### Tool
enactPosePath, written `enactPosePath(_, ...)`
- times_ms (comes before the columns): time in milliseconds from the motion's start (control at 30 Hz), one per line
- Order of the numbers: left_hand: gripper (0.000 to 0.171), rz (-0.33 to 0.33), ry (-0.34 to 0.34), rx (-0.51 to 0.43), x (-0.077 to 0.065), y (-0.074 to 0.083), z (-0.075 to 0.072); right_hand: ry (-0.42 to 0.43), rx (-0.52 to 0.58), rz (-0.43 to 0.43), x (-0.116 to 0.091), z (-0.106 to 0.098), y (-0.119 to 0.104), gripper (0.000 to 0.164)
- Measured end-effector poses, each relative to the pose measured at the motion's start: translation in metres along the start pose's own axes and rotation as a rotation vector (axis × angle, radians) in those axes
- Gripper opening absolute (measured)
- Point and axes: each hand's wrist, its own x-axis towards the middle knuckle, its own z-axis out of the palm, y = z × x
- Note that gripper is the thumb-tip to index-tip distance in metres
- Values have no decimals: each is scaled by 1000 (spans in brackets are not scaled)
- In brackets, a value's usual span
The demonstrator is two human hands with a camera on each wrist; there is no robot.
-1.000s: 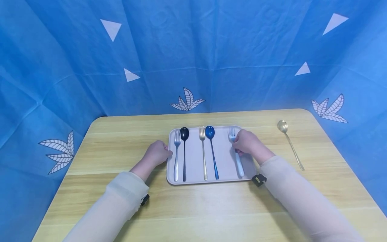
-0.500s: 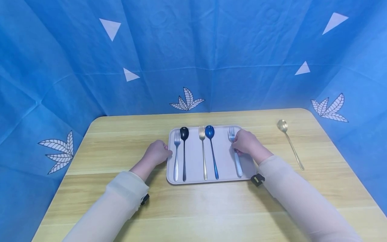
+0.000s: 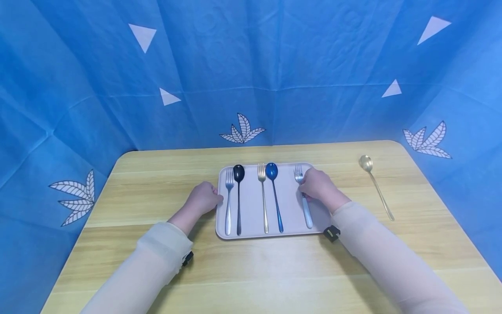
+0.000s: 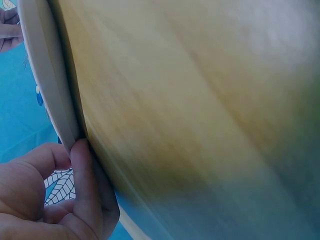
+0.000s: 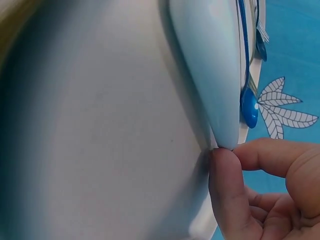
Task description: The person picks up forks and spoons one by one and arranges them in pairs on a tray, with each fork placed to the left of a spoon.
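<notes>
In the head view a pale tray [image 3: 251,209] lies on the table, and my left hand [image 3: 203,198] pinches its left rim. The left wrist view shows thumb and finger on either side of the tray edge [image 4: 50,75]. My right hand [image 3: 319,185] pinches a fork with a pale blue handle [image 3: 307,213] over the tray's right part. Its neck is hidden by the fingers, while the thick handle [image 5: 210,65] fills the top of the right wrist view. Left of it on the tray lie a blue spoon [image 3: 272,171], a gold fork [image 3: 261,173], a black spoon [image 3: 239,173] and a silver fork [image 3: 229,181].
A gold spoon [image 3: 366,163] lies on the wooden table [image 3: 266,274] to the right of the tray, beyond my right hand. Blue patterned cloth [image 3: 251,78] hangs behind the table and at both sides.
My right hand has slid the pale-handled fork slightly to the left. The left hand stays at the tray's rim, and the other cutlery has not visibly moved.
</notes>
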Motion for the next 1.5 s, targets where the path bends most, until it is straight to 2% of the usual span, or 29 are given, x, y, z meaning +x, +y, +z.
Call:
enactPosePath(367, 25, -12, 2, -1, -2, 1, -2, 23, 5, 19, 2, 4, -5, 29)
enactPosePath(700, 28, 14, 3, 3, -3, 2, -2, 0, 4, 32, 0, 2, -4, 23)
enactPosePath(1033, 26, -6, -5, 11, -1, 1, -2, -12, 9, 57, 0, 3, -7, 13)
enactPosePath(1500, 25, -10, -8, 5, -2, 2, -2, -6, 11, 69, 0, 2, -10, 15)
